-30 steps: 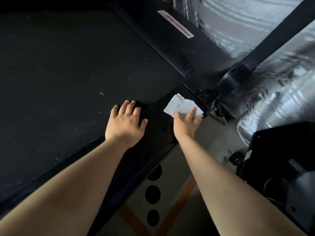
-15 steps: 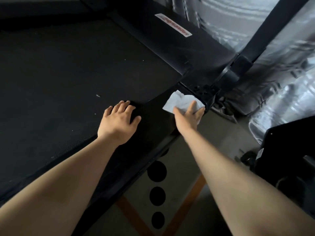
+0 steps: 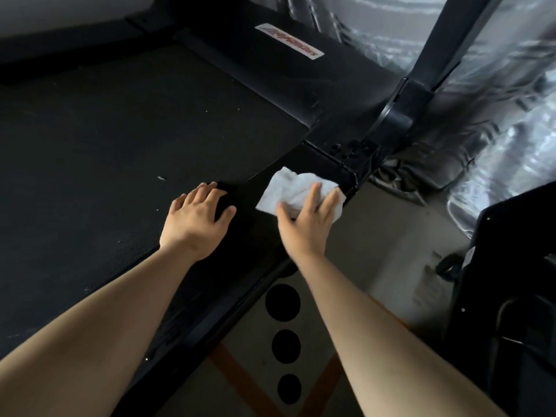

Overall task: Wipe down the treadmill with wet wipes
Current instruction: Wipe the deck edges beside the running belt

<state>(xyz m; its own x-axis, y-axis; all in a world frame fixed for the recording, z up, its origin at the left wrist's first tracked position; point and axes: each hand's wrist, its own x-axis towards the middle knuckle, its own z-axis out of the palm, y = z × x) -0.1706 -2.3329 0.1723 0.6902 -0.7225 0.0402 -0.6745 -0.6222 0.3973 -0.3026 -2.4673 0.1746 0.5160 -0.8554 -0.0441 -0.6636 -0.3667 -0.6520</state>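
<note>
A black treadmill fills the left and top of the head view, with its dark belt [image 3: 114, 139] and a glossy black side rail [image 3: 252, 224]. A white wet wipe [image 3: 288, 191] lies crumpled on the side rail near the front upright's base [image 3: 355, 155]. My right hand [image 3: 307, 224] presses flat on the wipe, fingers spread over its right half. My left hand [image 3: 195, 218] rests palm down on the belt's edge just left of the rail, fingers apart, holding nothing.
The black upright post [image 3: 436, 55] rises at the upper right from a bolted bracket. Silvery foil-like sheeting [image 3: 496, 139] covers the wall behind. A dark machine [image 3: 511, 281] stands at the right. The grey floor [image 3: 370, 266] has black dots and orange lines.
My right hand has pushed the wipe a little forward along the rail toward the upright's base. My left hand has stayed planted on the belt edge. The view has shifted slightly.
</note>
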